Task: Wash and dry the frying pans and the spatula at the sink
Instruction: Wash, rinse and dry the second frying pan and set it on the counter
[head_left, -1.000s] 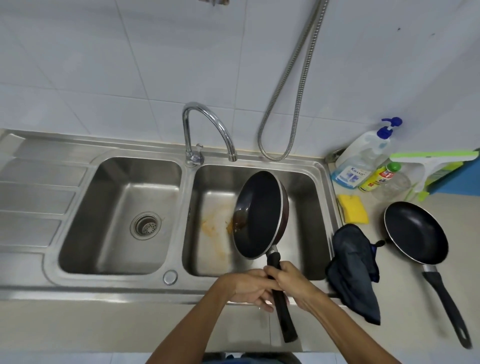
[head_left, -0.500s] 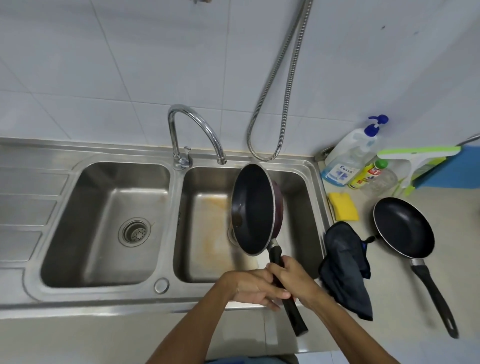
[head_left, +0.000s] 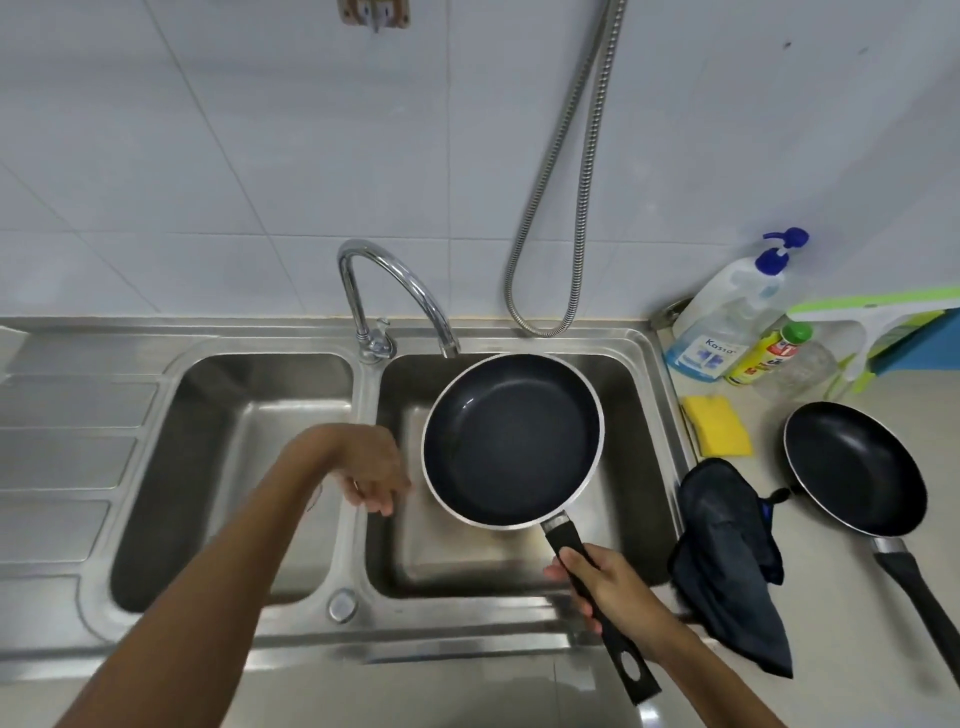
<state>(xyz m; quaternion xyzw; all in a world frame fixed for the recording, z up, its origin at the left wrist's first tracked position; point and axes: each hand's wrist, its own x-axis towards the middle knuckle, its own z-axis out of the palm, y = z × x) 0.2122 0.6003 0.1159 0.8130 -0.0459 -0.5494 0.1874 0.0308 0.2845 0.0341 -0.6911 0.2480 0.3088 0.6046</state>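
Note:
A black frying pan (head_left: 511, 441) with a silver rim is held level over the right sink basin (head_left: 636, 395), its inside facing up. My right hand (head_left: 610, 590) grips its black handle near the sink's front edge. My left hand (head_left: 371, 470) hovers over the divider between the basins, left of the pan, fingers loosely curled and holding nothing. A second black frying pan (head_left: 854, 467) lies on the counter at the right, handle toward me. No spatula is in view.
The chrome tap (head_left: 395, 291) arches over the right basin, just behind the pan. The left basin (head_left: 234, 467) holds nothing. A dark blue cloth (head_left: 727, 561), a yellow sponge (head_left: 717, 431), a soap pump bottle (head_left: 727, 322) and a yellow detergent bottle (head_left: 769, 353) sit on the right counter.
The pan went from tilted on its side to level and face up. My left hand let go of the handle and moved left over the basin divider.

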